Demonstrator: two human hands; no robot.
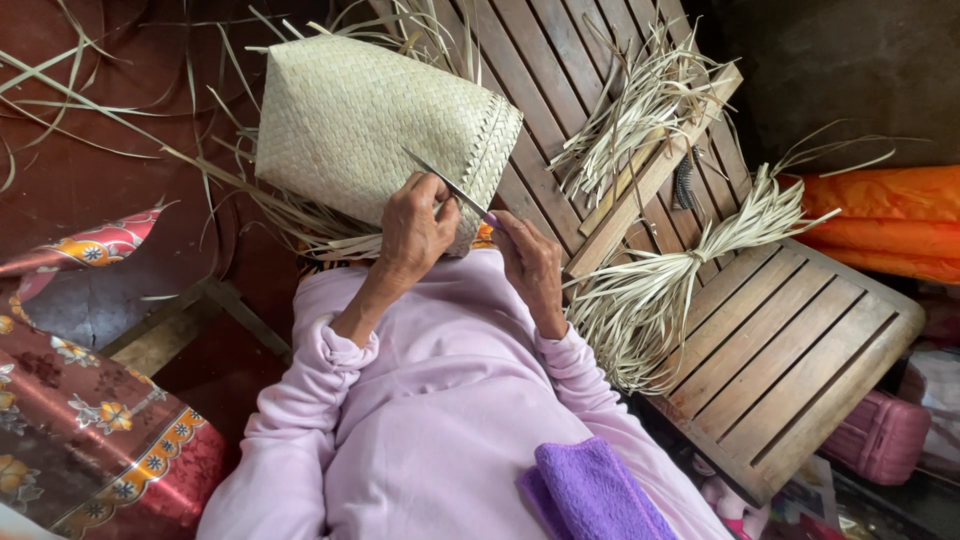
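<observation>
A pale woven palm-leaf basket (360, 125) rests against my lap, its plaited rim toward me. My left hand (413, 232) presses on the basket's near edge with the fingers curled over it. My right hand (530, 265) grips a thin knife (450, 185) by its purple handle. The blade points up and left across the rim, close to my left thumb. Both arms wear pale lilac sleeves. Loose leaf strips (290, 215) trail from under the basket.
A slatted wooden bench (790, 350) lies to the right with a tied bundle of leaf strips (690, 265) on it. More cut strips (640, 110) lie farther up. Orange cloth (890, 220), a floral fabric (90, 430), a purple towel (590, 495) surround me.
</observation>
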